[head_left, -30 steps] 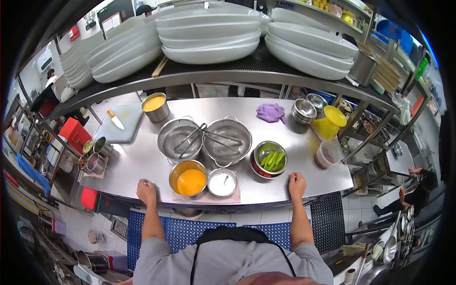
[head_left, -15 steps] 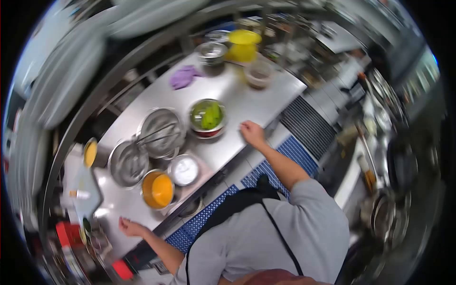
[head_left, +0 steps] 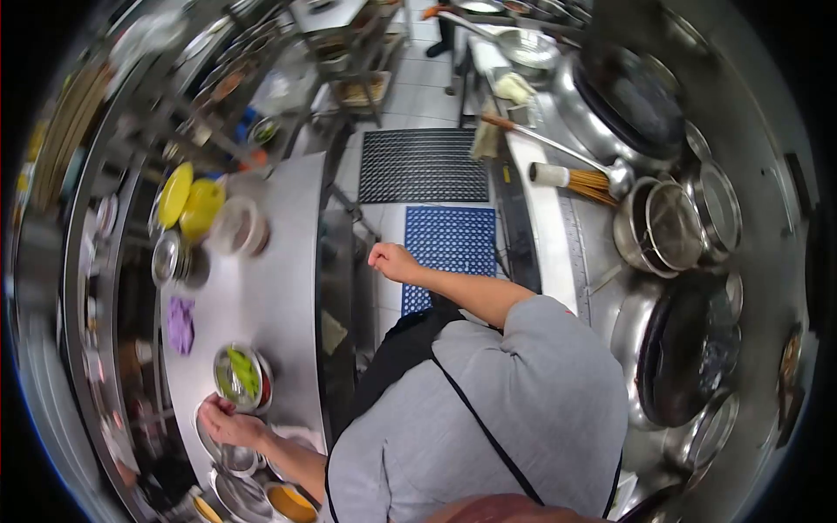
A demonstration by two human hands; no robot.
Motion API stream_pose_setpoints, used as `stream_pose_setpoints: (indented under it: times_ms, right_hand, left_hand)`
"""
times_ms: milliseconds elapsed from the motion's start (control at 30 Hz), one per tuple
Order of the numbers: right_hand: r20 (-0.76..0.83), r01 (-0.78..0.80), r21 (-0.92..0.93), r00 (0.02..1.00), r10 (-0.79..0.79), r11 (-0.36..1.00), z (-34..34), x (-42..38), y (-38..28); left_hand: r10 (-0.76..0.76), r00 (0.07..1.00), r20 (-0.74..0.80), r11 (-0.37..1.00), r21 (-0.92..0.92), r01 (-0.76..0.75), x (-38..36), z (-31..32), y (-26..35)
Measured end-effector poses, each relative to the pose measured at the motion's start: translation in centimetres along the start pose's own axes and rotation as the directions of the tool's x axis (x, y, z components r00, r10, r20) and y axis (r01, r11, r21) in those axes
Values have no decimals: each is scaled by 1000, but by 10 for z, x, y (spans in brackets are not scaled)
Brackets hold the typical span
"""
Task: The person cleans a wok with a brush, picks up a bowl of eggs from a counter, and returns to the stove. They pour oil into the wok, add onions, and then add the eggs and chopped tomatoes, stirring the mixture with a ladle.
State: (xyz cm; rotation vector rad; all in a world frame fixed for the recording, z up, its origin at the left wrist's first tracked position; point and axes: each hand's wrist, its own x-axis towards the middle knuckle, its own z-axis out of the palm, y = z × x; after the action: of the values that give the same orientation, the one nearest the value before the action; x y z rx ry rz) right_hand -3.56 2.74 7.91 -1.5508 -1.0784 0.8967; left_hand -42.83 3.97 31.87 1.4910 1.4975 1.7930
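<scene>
My left hand hovers over the work table with its fingers loosely curled together and nothing visible in them. Its fingertips overlap the edge of a steel bowl that holds long green vegetables, with something red beneath them. Under and beside this hand are steel basins, partly hidden by the hand and forearm. Close by stands a pot of orange liquid. My right hand is raised over the gap between table and counter, closed and holding nothing.
On the steel table are a purple cloth, stacked steel bowls, a clear tub and a yellow container. At right, the cooking counter carries a ladle, strainers and woks. Mats cover the aisle floor.
My view and body have turned right, bringing the aisle and cooking counter into full view. The left hand is now beside the bowl of greens; the right hand has left the table edge.
</scene>
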Motion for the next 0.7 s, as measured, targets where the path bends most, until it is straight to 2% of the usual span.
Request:
stream_pose_setpoints:
  times_ms: [67, 200, 233, 333, 367, 467, 533, 567, 667, 700]
  right_hand:
    - [-61, -74, -76, 996, 69, 994, -43, 19, 14]
    - [-167, -253, 204, 943, 288, 946, -112, 50, 20]
    - [-203, -217, 303, 937, 286, 928, -132, 50, 9]
    - [-266, -172, 501, 902, 340, 849, -176, 62, 19]
    - [-347, -158, 511, 861, 371, 845, -188, 62, 20]
    - [-354, -168, 628, 808, 471, 760, -227, 54, 17]
    - [-421, -133, 667, 744, 518, 733, -247, 52, 7]
    - [-389, -131, 723, 734, 556, 678, -257, 53, 12]
    - [-427, -19, 818, 650, 628, 575, -281, 66, -2]
    - [-402, 7, 851, 654, 641, 526, -289, 76, 12]
  left_hand:
    - [-20, 976, 215, 996, -76, 37, 12, 74, 9]
    - [21, 853, 522, 991, -121, 49, 14, 204, 41]
    - [63, 799, 599, 977, -201, 74, 16, 232, 39]
    - [119, 674, 729, 959, -261, 113, 12, 305, 31]
    - [67, 615, 786, 949, -240, 203, 11, 326, 28]
    - [161, 475, 865, 953, -261, 151, 1, 388, 35]
    - [194, 403, 894, 943, -284, 176, -4, 429, 32]
    - [212, 370, 905, 935, -297, 191, -6, 449, 31]
    - [193, 345, 919, 906, -301, 296, -16, 508, 51]
    - [230, 327, 917, 886, -336, 318, -15, 530, 48]
